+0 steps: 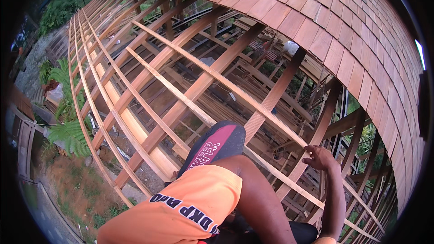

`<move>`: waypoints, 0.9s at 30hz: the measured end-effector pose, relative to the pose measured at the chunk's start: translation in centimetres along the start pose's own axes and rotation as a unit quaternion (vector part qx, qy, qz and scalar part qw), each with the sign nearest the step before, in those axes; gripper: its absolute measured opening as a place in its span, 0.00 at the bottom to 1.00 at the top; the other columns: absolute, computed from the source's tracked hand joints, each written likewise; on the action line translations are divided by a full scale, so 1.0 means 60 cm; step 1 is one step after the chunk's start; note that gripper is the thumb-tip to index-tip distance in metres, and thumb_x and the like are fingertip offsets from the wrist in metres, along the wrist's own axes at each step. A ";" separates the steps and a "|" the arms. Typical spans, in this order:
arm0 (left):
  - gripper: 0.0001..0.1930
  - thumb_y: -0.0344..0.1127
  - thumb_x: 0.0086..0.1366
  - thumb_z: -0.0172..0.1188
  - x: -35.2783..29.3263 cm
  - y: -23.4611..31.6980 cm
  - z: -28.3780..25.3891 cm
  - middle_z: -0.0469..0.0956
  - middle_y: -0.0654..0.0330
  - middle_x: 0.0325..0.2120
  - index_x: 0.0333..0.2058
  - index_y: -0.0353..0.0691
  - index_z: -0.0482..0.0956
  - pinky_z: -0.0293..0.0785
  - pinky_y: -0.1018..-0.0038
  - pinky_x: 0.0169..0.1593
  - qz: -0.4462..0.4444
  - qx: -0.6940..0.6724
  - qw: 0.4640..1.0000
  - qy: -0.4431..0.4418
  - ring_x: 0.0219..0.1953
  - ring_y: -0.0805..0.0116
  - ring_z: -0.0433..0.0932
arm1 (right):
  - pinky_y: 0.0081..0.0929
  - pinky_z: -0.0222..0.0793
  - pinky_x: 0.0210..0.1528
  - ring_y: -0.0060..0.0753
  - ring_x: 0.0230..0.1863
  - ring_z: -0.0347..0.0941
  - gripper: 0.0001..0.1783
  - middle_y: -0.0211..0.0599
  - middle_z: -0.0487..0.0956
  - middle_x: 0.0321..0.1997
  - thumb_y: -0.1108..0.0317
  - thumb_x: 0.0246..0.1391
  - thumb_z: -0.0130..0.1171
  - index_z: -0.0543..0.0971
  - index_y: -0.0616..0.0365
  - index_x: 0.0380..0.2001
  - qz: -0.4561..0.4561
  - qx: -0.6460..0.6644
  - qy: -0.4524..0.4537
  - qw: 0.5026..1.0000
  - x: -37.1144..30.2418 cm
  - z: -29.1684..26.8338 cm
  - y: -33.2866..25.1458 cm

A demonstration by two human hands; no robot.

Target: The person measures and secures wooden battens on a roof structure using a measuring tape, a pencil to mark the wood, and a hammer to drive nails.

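Observation:
My right hand (pixel 320 157) is at a long thin wooden batten (pixel 253 101), where it crosses a rafter (pixel 296 174). Its fingers curl onto the batten, with the thumb on the near side. My left arm (pixel 260 194) is bent, the elbow raised in an orange printed sleeve (pixel 181 203). The forearm drops toward the lower edge, and the left hand is out of the picture. Just beyond the elbow is my knee (pixel 217 147) in dark cloth with a maroon panel. A second batten (pixel 174 88) runs below it and shows again on the right.
Wooden shingles (pixel 325 22) cover the upper right roof. Several curved battens (pixel 110 104) cross the rafters at left. Wide gaps between timbers open onto stacked boards (pixel 217 108) far below. Ground with grass (pixel 74 194) and ferns (pixel 68 131) lies beyond the left roof edge.

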State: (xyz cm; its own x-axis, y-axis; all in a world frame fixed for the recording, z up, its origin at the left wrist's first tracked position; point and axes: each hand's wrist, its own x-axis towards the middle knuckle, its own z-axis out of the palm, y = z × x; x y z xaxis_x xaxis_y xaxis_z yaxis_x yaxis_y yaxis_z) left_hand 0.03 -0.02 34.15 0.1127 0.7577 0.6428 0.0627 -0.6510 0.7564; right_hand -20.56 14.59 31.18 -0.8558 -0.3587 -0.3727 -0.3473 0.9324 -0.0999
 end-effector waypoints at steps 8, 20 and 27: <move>0.17 0.43 0.65 0.60 -0.165 0.090 -0.043 0.78 0.51 0.36 0.41 0.32 0.77 0.71 0.64 0.48 -0.021 0.089 0.985 0.148 0.42 0.58 0.76 | 0.49 0.74 0.54 0.59 0.55 0.76 0.28 0.55 0.77 0.57 0.57 0.54 0.64 0.74 0.57 0.57 -0.123 0.064 0.049 0.989 0.317 0.217 -0.156; 0.18 0.45 0.68 0.59 -0.556 0.340 -0.106 0.78 0.53 0.42 0.44 0.33 0.76 0.71 0.66 0.52 -0.060 0.240 0.786 0.566 0.47 0.61 0.76 | 0.50 0.58 0.68 0.48 0.46 0.78 0.20 0.44 0.79 0.40 0.58 0.55 0.55 0.75 0.59 0.47 -0.161 -0.048 0.081 0.982 0.390 0.481 -0.235; 0.49 0.62 0.58 0.65 -0.959 0.100 0.137 0.50 0.36 0.69 0.66 0.33 0.57 0.50 0.38 0.66 -0.644 0.243 0.078 0.721 0.71 0.36 0.48 | 0.50 0.55 0.69 0.45 0.44 0.79 0.17 0.41 0.79 0.35 0.58 0.55 0.55 0.75 0.58 0.43 -0.127 -0.076 0.075 0.986 0.412 0.471 -0.218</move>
State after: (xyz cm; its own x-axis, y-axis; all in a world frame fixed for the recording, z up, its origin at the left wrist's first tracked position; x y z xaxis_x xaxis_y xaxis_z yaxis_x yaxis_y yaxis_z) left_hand 2.06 -47.93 0.71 -0.5043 -0.8030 -0.3176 -0.8292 0.3477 0.4377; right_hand -26.33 -5.20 -2.78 -0.7775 -0.5922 -0.2118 -0.6008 0.7989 -0.0281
